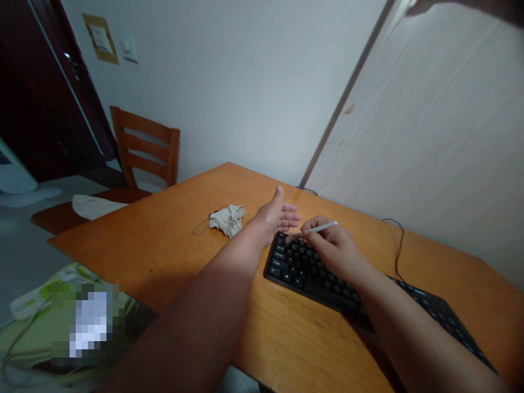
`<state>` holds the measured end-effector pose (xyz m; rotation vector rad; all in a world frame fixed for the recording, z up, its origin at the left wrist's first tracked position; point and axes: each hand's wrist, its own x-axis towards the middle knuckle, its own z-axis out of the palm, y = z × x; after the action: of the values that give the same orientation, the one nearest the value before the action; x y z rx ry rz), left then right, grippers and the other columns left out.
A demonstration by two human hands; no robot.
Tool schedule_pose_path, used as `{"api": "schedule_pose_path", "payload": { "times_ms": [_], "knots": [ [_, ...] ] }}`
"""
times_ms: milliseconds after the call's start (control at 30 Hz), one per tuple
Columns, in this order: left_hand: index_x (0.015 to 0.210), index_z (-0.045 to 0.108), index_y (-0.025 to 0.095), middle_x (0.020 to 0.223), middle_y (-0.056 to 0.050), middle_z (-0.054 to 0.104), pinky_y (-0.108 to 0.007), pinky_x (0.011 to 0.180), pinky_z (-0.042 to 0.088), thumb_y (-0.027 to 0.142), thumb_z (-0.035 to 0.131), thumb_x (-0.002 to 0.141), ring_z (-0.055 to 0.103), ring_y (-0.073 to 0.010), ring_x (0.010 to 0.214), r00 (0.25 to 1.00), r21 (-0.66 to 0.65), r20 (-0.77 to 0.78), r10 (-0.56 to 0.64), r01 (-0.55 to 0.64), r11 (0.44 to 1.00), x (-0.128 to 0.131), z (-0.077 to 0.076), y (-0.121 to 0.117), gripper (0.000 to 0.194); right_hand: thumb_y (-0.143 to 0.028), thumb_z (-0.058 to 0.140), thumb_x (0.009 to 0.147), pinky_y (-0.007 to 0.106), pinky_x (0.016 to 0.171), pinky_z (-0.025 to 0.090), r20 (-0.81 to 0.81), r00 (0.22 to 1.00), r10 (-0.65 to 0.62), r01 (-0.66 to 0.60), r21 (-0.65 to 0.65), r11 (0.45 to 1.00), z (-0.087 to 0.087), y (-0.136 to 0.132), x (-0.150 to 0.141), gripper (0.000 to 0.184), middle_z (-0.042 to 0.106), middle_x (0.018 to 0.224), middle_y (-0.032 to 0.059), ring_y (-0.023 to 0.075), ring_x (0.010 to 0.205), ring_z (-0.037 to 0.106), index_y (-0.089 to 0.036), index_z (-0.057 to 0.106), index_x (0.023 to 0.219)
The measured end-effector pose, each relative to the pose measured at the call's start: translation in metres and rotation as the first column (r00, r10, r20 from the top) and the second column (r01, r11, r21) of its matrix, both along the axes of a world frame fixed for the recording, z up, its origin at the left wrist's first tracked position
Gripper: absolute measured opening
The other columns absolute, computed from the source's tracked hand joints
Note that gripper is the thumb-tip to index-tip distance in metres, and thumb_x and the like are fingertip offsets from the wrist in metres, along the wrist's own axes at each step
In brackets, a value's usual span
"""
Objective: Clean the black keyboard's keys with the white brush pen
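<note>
A black keyboard (295, 262) lies on the wooden table in front of me, its right part passing under my right forearm. My right hand (333, 245) is closed around a slim brush (323, 227) with a white handle, held low over the upper left keys. The brush's blurred head points left, and I cannot tell whether it touches the keys. At the keyboard's far left corner, my left hand (278, 215) is open, thumb up and fingers stretched towards the brush. Nothing is in it.
A crumpled greyish cloth (229, 219) lies left of my left hand, with a thin wire-like piece (200, 226) beside it. A black cable (400, 245) runs behind the keyboard. A wooden chair (145, 144) stands at the table's left, and a wall (245, 82) rises behind.
</note>
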<state>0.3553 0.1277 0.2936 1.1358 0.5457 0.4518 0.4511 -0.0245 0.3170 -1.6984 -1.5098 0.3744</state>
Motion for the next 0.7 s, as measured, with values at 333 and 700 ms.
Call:
{"api": "schedule_pose_path", "payload": {
  "times_ms": [333,700],
  "knots": [
    [0.103,0.067,0.017,0.114,-0.017,0.074,-0.039,0.095,0.050,0.087,0.016,0.088,0.068,-0.0308,0.109,1.000,-0.040,-0.005,0.019,-0.019,0.999,0.000,-0.002,0.003,0.088,-0.029,0.053,0.096,0.030,0.068,0.043,-0.015,0.999,0.044,-0.044,0.020,0.999,0.000,0.013,0.001,0.018,0.064,0.077,0.0012,0.0177,0.074,0.062,-0.020,0.061,0.082],
    [0.108,0.067,0.016,0.110,-0.017,0.075,-0.034,0.074,0.053,0.087,0.019,0.088,0.069,-0.0269,0.094,0.999,-0.090,0.029,0.027,-0.024,0.996,0.003,-0.009,0.007,0.088,-0.030,0.052,0.095,0.031,0.071,0.048,-0.018,0.995,0.103,-0.103,-0.029,0.994,0.009,0.030,-0.003,0.020,0.070,0.080,0.0035,0.0192,0.077,0.067,-0.021,0.059,0.079]
  ]
}}
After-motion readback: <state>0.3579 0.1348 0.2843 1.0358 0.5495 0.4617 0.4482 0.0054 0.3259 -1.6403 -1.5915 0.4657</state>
